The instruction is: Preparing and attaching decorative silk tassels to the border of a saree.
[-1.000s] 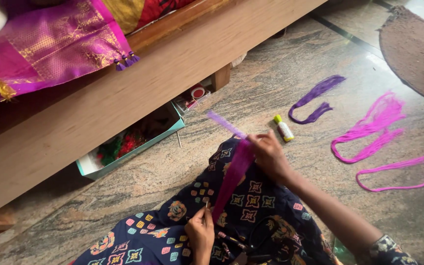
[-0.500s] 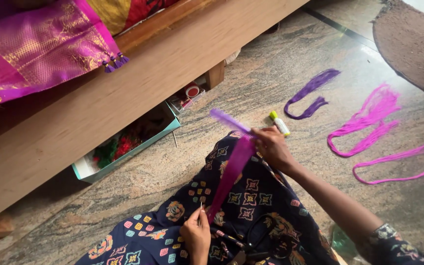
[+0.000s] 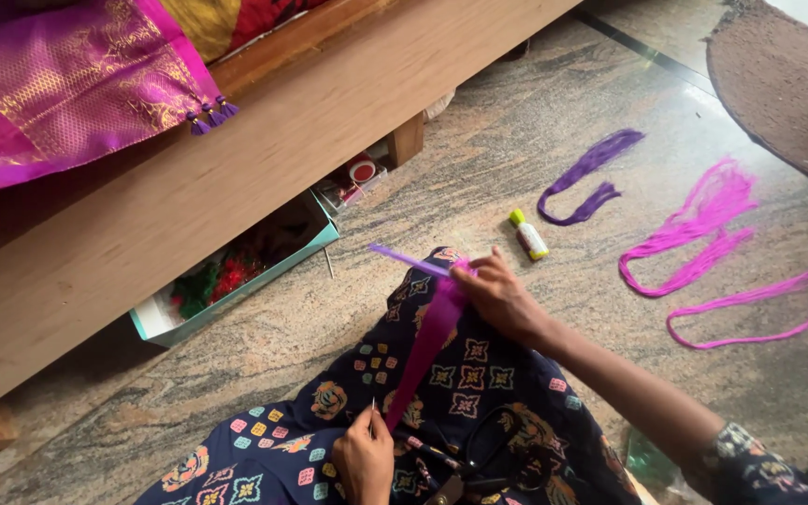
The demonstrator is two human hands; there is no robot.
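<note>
My right hand (image 3: 500,297) grips the upper end of a magenta bundle of thread (image 3: 427,348) together with a thin purple stick or comb (image 3: 406,260) that juts out to the left. The bundle is stretched down over my lap, which is covered in dark blue patterned cloth (image 3: 479,393). My left hand (image 3: 364,456) pinches the lower end of the bundle, near a small needle-like tip. Black scissors (image 3: 479,458) lie on my lap between the hands.
On the stone floor lie a purple thread skein (image 3: 586,176), two pink skeins (image 3: 699,224) (image 3: 750,313) and a small glue bottle (image 3: 528,235). A light blue box of colourful bits (image 3: 236,276) sits under a wooden bed frame (image 3: 236,168) draped with magenta cloth (image 3: 77,89). A brown mat (image 3: 787,84) lies far right.
The view has drifted slightly. My right hand has stayed at the top of the bundle, and my left hand has kept hold of the lower end.
</note>
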